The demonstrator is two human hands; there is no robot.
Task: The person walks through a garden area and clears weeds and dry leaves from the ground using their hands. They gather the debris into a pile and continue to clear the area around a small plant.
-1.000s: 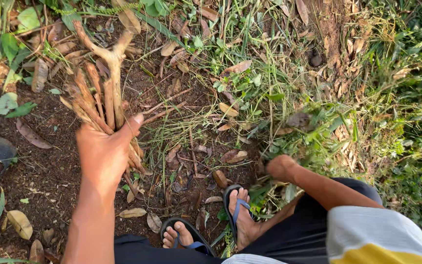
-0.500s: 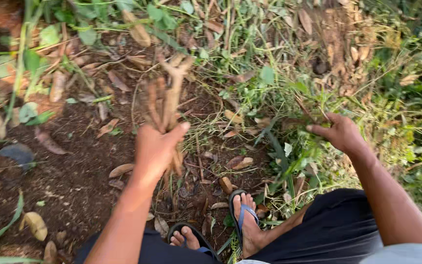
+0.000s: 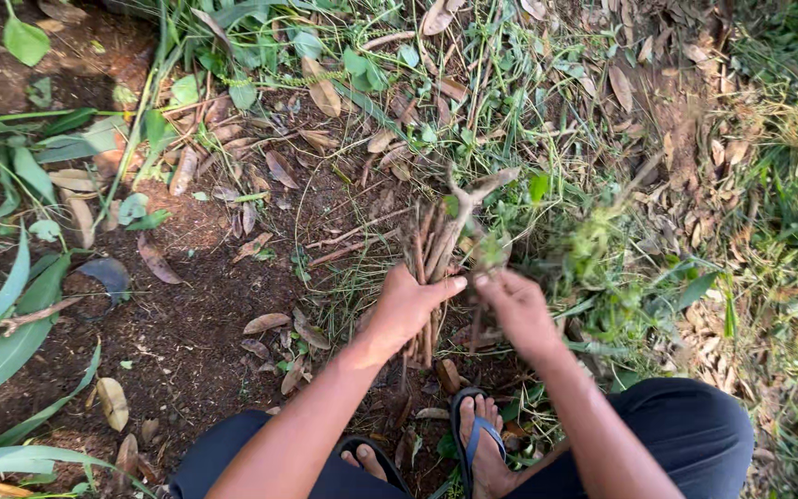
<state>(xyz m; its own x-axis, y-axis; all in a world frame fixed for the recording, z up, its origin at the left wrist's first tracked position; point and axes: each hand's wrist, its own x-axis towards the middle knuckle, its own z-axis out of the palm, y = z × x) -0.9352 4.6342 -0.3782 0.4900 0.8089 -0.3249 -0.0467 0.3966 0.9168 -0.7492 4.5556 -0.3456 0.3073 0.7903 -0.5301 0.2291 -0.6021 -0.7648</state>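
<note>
My left hand (image 3: 406, 310) is closed around a bundle of brown dry sticks (image 3: 439, 238) that points up and away from me, low over the ground. My right hand (image 3: 515, 310) is right beside it, its fingers against the same bundle. A blurred sprig of green leaves (image 3: 593, 242) shows just right of the right hand; whether the hand holds it I cannot tell. Both forearms reach down from the bottom edge.
I crouch over bare dark soil (image 3: 187, 333) strewn with dry leaves. Long green blades (image 3: 11, 305) stand at the left, grass and weeds (image 3: 768, 185) at the right. My feet in dark sandals with blue straps (image 3: 477, 434) rest below the hands.
The view and my left hand with the sticks have shifted to the right. My right hand has come in from the grass on the right and now meets the bundle.
</note>
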